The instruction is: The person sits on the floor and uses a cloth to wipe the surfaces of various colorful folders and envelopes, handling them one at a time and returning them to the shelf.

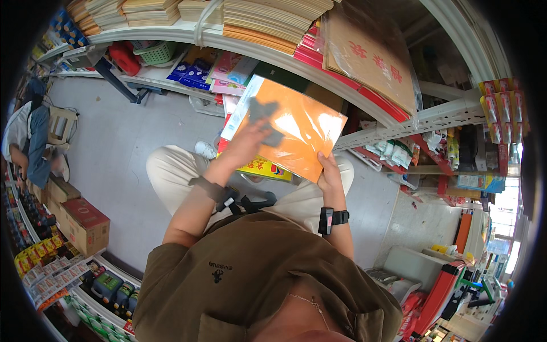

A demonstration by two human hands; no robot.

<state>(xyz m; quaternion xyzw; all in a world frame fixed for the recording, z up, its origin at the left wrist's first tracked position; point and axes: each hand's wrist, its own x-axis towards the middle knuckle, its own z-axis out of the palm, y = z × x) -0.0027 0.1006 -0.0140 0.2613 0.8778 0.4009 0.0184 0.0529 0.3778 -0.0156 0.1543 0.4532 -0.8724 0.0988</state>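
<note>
A flat orange pack (310, 128) in shiny clear wrapping, with a white strip down its left side, is tilted over my lap. My right hand (329, 172) pinches its lower right edge, thumb on top. On the pack's left half, my left hand (250, 141) presses a dark grey cloth (264, 111) against the wrapping; hand and cloth are slightly blurred. Below the pack, a yellow and red printed package (265, 168) shows partly between my knees, its rest hidden.
Stacks of paper envelopes (268, 28) fill the shelf above. Colourful flat packets (233, 68) and a green basket (155, 52) sit on the lower shelf. A cardboard box (85, 225) stands on the left floor. Another person (37, 137) is at far left. A perforated metal shelf post (421, 117) juts in at right.
</note>
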